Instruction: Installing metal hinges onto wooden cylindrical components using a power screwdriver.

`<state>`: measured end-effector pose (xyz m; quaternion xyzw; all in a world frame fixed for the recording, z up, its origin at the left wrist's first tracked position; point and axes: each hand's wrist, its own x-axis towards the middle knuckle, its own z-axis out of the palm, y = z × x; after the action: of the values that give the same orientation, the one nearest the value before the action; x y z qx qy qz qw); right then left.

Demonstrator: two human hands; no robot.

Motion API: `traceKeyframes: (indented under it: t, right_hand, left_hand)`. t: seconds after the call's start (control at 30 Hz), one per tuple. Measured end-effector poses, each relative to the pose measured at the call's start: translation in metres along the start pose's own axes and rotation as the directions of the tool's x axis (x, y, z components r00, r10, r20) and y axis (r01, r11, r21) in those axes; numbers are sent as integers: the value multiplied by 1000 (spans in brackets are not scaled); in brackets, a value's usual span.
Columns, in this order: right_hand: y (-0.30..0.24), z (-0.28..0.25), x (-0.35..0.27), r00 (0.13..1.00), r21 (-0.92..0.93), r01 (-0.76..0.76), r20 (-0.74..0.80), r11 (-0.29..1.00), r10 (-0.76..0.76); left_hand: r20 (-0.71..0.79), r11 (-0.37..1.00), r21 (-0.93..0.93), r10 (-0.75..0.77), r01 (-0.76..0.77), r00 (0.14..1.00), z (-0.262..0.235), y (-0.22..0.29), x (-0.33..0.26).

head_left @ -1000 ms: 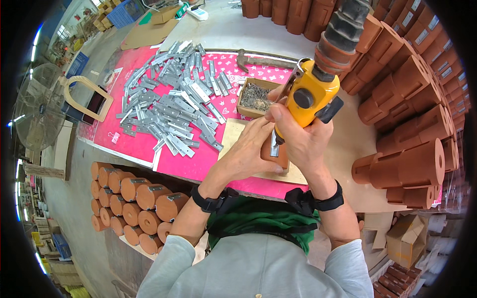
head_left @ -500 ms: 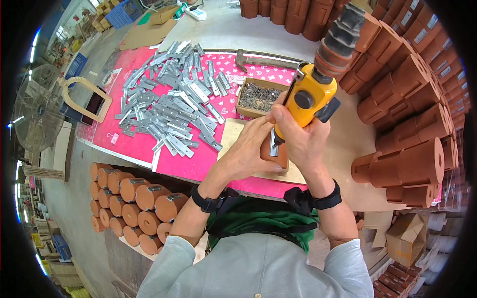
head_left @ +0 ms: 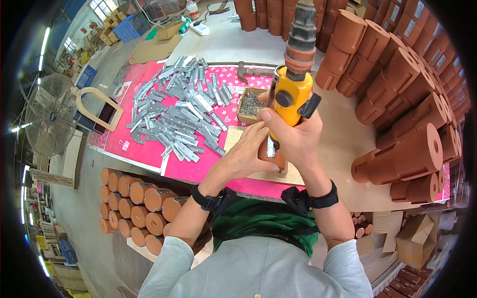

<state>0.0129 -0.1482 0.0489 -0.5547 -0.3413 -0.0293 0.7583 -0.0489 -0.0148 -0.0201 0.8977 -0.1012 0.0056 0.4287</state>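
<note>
My right hand (head_left: 304,141) is wrapped around a yellow power driver (head_left: 294,97) with a round black knob and a ribbed black-and-red top end. Its dark tip points down at a narrow metal plate (head_left: 270,150) lying on a reddish-brown block-like piece (head_left: 274,161); whether the tip touches is unclear. My left hand (head_left: 241,155) grips that piece from the left, fingers behind it and thumb along its near side. Beneath it lies a pale wooden board (head_left: 293,177). A small box (head_left: 247,119) of thin metal fasteners stands just beyond my hands.
Loose metal plates (head_left: 174,116) are heaped on the pink table cover, left. A hammer (head_left: 258,72) lies behind the box. Brown cylinders (head_left: 397,155) crowd the right side; more cylinders (head_left: 155,198) with metal plates are stacked lower left. A fan (head_left: 49,116) stands far left.
My view has shifted, so the table's far part sits lower and farther right. The driver has swung from a rightward lean to more upright. Both hands keep their holds.
</note>
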Motion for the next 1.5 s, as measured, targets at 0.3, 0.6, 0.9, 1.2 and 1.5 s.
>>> traceKeyframes:
  t: [0.3,0.6,0.9,1.2,1.5]
  right_hand:
    - [-31,-44,-13,983,-18,-128,-137,992,124]
    - [-26,-60,-25,974,-88,-174,-165,981,158]
    - [-14,-52,-18,979,-109,-170,-129,979,156]
    - [-8,-41,-17,977,-58,-191,-106,980,185]
    - [-5,-44,-17,965,-45,-242,-113,969,236]
  left_hand:
    - [180,801,544,178,-249,967,4,34,27]
    - [391,803,565,-60,-188,918,-21,51,41]
    - [186,999,51,-4,-5,983,-25,-4,-3]
    - [211,999,28,24,-30,977,-31,-9,-7]
    - [74,990,132,33,-43,997,-60,-38,0]
